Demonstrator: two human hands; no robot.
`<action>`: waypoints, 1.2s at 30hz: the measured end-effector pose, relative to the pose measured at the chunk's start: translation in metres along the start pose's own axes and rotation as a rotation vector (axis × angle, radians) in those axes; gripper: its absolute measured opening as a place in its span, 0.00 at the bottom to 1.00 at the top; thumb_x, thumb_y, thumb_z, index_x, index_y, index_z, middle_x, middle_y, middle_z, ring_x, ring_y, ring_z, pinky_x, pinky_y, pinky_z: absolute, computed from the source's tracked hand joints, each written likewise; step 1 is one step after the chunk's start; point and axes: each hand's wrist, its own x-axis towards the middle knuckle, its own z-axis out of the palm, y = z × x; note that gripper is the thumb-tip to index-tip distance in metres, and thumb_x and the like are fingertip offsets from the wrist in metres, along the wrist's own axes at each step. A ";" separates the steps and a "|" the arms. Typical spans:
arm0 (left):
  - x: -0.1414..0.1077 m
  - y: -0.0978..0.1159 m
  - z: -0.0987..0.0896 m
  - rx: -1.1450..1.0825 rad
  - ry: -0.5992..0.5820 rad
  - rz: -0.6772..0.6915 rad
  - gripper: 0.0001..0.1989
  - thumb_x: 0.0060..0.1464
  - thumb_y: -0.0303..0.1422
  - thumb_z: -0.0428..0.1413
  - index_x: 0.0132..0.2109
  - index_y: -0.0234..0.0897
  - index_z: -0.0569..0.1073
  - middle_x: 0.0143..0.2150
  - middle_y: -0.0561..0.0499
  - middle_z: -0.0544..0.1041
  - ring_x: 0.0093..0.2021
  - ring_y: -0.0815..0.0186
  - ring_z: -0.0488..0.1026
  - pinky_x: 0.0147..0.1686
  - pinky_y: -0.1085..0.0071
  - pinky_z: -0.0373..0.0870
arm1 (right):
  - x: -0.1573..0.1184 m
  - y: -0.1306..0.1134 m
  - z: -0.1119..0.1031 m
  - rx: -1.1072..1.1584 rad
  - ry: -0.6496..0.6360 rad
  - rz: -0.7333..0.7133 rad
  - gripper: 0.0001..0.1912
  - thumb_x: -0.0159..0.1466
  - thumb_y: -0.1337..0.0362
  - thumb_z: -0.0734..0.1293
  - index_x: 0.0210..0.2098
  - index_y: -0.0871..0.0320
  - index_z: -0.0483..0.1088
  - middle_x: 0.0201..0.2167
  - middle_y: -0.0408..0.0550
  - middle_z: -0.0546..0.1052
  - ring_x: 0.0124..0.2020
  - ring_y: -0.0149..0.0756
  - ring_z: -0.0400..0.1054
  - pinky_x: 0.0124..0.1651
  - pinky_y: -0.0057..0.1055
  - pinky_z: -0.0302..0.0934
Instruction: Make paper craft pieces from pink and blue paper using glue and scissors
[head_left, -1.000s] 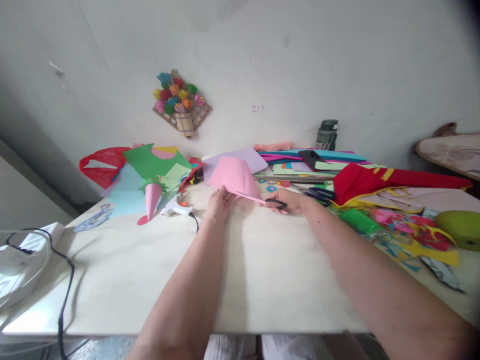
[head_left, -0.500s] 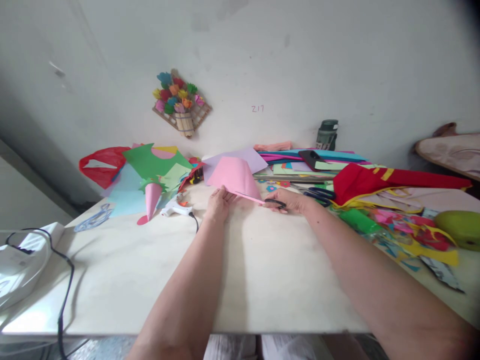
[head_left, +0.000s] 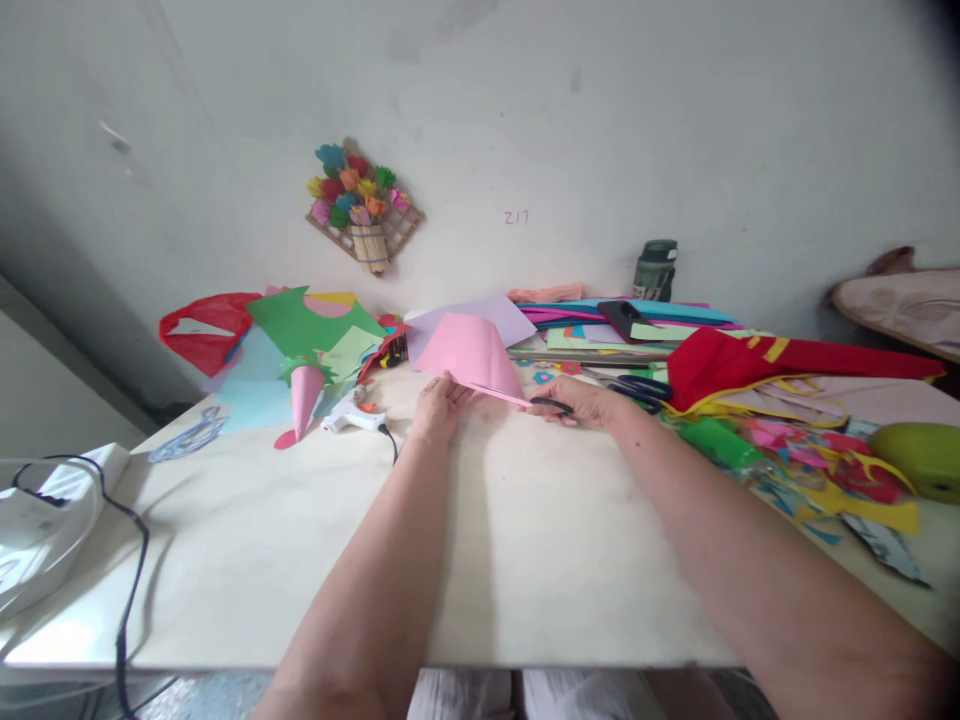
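A sheet of pink paper (head_left: 469, 345), curved upward, is pinched at its near left edge by my left hand (head_left: 441, 400). My right hand (head_left: 571, 402) grips scissors (head_left: 551, 405) by their black handles. The blades point left along the paper's near edge, with a narrow pink strip beside them. Behind the pink paper lies a lilac sheet (head_left: 514, 318). Left of my left hand are a white glue gun (head_left: 354, 413) and a pink paper cone (head_left: 305, 395) with a green fringed top.
Stacked coloured paper (head_left: 585, 340), a phone (head_left: 624, 320) and a green bottle (head_left: 654, 270) line the back right. Dark-handled scissors (head_left: 637, 388), red cloth (head_left: 712, 365) and paper scraps (head_left: 832, 470) lie right. A power strip (head_left: 67, 500) with cables sits left.
The scissor blades have shifted slightly against the paper's near edge. Both hands stay in almost the same place.
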 end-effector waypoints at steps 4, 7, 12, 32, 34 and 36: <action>-0.001 0.000 0.000 -0.006 -0.008 -0.002 0.05 0.51 0.26 0.49 0.28 0.31 0.66 0.24 0.50 0.72 0.26 0.68 0.72 0.40 0.62 0.69 | 0.000 0.000 0.000 0.000 -0.002 0.000 0.14 0.50 0.58 0.66 0.27 0.65 0.69 0.12 0.36 0.60 0.10 0.17 0.45 0.11 0.19 0.38; -0.002 0.001 0.002 -0.001 0.002 -0.006 0.05 0.51 0.25 0.49 0.28 0.32 0.66 0.24 0.49 0.72 0.26 0.68 0.73 0.40 0.62 0.69 | 0.000 0.001 -0.001 -0.009 -0.001 -0.010 0.14 0.50 0.58 0.66 0.27 0.65 0.69 0.12 0.36 0.60 0.10 0.17 0.46 0.11 0.18 0.38; -0.002 0.001 0.002 0.008 0.010 -0.015 0.04 0.51 0.26 0.50 0.28 0.32 0.67 0.23 0.50 0.72 0.27 0.69 0.73 0.40 0.63 0.69 | -0.002 -0.001 -0.002 -0.023 -0.003 -0.012 0.13 0.50 0.58 0.66 0.25 0.64 0.68 0.12 0.37 0.61 0.10 0.17 0.46 0.11 0.18 0.39; 0.000 0.001 0.000 0.028 -0.001 0.010 0.05 0.49 0.27 0.52 0.27 0.33 0.65 0.23 0.51 0.73 0.27 0.68 0.73 0.39 0.63 0.69 | -0.003 -0.002 -0.005 0.148 -0.108 0.068 0.12 0.52 0.63 0.64 0.31 0.66 0.69 0.12 0.38 0.64 0.09 0.18 0.50 0.10 0.18 0.43; -0.001 0.002 0.001 0.023 -0.003 0.005 0.05 0.49 0.27 0.52 0.27 0.33 0.65 0.22 0.51 0.72 0.26 0.68 0.73 0.39 0.63 0.69 | -0.005 -0.002 -0.007 0.146 -0.132 0.063 0.14 0.53 0.61 0.63 0.35 0.66 0.68 0.14 0.39 0.65 0.10 0.18 0.52 0.10 0.18 0.42; -0.001 0.003 0.000 0.021 -0.007 0.008 0.05 0.49 0.27 0.52 0.27 0.33 0.66 0.22 0.51 0.73 0.26 0.68 0.73 0.39 0.63 0.69 | -0.006 -0.003 -0.007 0.135 -0.142 0.047 0.17 0.54 0.59 0.63 0.38 0.66 0.68 0.15 0.39 0.66 0.11 0.19 0.54 0.10 0.18 0.42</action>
